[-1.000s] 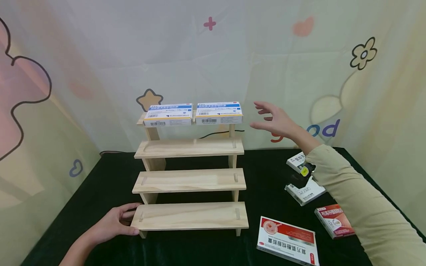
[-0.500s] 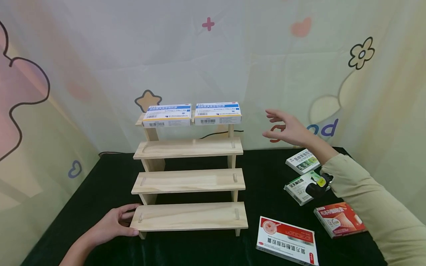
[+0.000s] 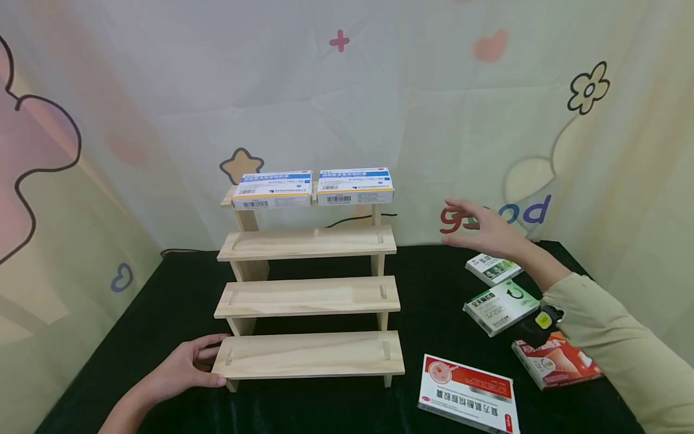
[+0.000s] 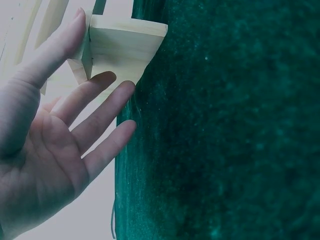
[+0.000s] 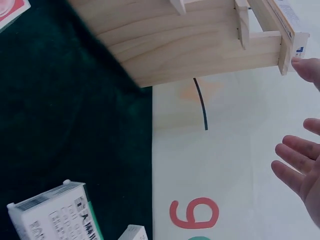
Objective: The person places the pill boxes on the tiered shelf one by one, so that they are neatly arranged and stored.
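A wooden stepped display stand [image 3: 308, 355] with several tiers stands on the dark cloth. My left hand [image 3: 181, 369] is at the left end of its lowest board, thumb at the front corner and a finger at the back corner. In the left wrist view, the other fingers of the left hand [image 4: 60, 145] spread loosely beside the wood. Two blue-and-white medicine boxes, a left box [image 3: 273, 189] and a right box [image 3: 355, 186], lie side by side on the top tier. My right hand [image 3: 488, 229] is in the air right of the stand, fingers apart, holding nothing.
On the right lie a white-and-green box [image 3: 490, 268], a green-and-white box [image 3: 499, 307], a red box [image 3: 558, 361] partly behind the right sleeve, and a larger red-and-white box [image 3: 467, 392] at front. A patterned curtain [image 3: 325, 108] hangs behind the black cloth [image 3: 434, 289].
My right hand has moved right and down, away from the top tier, toward the boxes on the right. The left hand stays on the stand, and the two boxes on top have not moved.
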`<action>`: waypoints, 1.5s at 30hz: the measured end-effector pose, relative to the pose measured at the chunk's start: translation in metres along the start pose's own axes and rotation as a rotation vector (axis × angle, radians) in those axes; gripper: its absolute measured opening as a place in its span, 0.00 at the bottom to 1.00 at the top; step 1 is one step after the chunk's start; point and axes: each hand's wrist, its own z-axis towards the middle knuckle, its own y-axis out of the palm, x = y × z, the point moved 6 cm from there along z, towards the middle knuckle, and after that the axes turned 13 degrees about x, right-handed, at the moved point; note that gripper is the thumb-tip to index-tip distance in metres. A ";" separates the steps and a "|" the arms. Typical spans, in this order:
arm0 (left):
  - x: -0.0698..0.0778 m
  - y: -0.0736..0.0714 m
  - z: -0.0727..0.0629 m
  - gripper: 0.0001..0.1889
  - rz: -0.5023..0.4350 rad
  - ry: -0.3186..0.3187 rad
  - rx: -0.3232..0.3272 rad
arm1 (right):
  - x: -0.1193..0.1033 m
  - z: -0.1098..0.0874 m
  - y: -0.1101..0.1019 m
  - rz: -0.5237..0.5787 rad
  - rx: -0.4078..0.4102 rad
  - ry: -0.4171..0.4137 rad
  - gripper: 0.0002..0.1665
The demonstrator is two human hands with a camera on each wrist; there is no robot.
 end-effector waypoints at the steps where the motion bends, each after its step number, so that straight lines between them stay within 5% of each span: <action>1: 0.000 0.000 0.000 0.42 -0.001 0.000 -0.001 | 0.001 -0.003 0.000 -0.005 -0.006 0.005 0.43; 18: 0.001 0.002 0.000 0.41 0.003 -0.007 -0.007 | 0.007 -0.047 0.004 -0.037 -0.052 -0.037 0.40; 45: 0.002 0.001 -0.001 0.42 -0.004 0.004 -0.012 | 0.030 -0.126 0.033 -0.031 -0.104 0.022 0.40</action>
